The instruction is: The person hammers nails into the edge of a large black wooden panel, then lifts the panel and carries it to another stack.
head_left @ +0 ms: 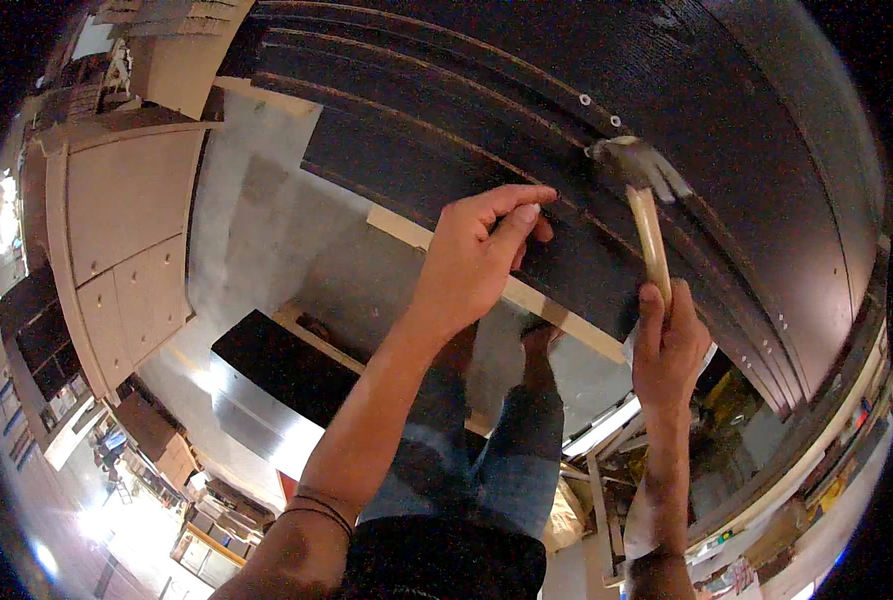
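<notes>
In my right hand is a claw hammer, gripped by its pale wooden handle. Its metal head lies over the dark boards, close to small white round fittings along a board edge. My left hand hovers above the nearer boards with thumb and fingers pinched together. A pale spot shows at the thumb tip; whether it is the nail or a small piece held there cannot be made out. The boards are stacked with their long edges stepped, and more white fittings sit toward their right end.
Below the boards runs a pale wooden strip. A black-topped box or panel stands on the grey floor at lower left. Light brown cabinet panels stand at the left. A workbench edge with clutter curves along the right.
</notes>
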Demonstrator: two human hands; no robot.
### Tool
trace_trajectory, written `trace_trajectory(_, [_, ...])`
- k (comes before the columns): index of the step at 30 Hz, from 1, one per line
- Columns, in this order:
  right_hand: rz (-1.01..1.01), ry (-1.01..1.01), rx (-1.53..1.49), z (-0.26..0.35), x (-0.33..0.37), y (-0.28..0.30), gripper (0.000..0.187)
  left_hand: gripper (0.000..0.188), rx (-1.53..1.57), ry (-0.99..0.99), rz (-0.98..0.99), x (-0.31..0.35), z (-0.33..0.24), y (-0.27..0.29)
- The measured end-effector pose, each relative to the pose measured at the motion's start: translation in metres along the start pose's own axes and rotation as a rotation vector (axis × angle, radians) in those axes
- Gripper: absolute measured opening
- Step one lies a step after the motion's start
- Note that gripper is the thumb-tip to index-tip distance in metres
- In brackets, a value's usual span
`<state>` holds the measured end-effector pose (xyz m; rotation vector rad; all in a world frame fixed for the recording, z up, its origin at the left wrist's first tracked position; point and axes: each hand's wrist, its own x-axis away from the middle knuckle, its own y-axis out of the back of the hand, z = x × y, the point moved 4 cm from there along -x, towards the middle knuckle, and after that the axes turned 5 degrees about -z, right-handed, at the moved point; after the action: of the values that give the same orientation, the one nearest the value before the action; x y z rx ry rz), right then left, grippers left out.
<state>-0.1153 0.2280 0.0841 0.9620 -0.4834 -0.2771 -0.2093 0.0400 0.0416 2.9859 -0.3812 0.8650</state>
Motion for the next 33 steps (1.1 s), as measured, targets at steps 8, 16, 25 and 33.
trace_trajectory(8, [-0.073, -0.187, -0.166, -0.042, 0.038, -0.002, 0.029, 0.021, -0.037, -0.185, 0.041, -0.043, -0.010, -0.043])
trace_trajectory(16, [-0.088, -0.256, -0.355, -0.052, 0.054, -0.003, 0.028, 0.020, -0.537, -0.503, -0.121, -0.063, -0.015, -0.061])
trace_trajectory(25, [-0.054, -0.245, -0.350, -0.046, 0.054, 0.010, 0.027, 0.018, -0.449, -0.368, -0.117, -0.064, -0.026, -0.064])
trace_trajectory(33, [-0.059, -0.210, -0.321, -0.039, 0.047, 0.010, 0.027, 0.017, -0.247, -0.220, -0.105, -0.063, -0.012, -0.058])
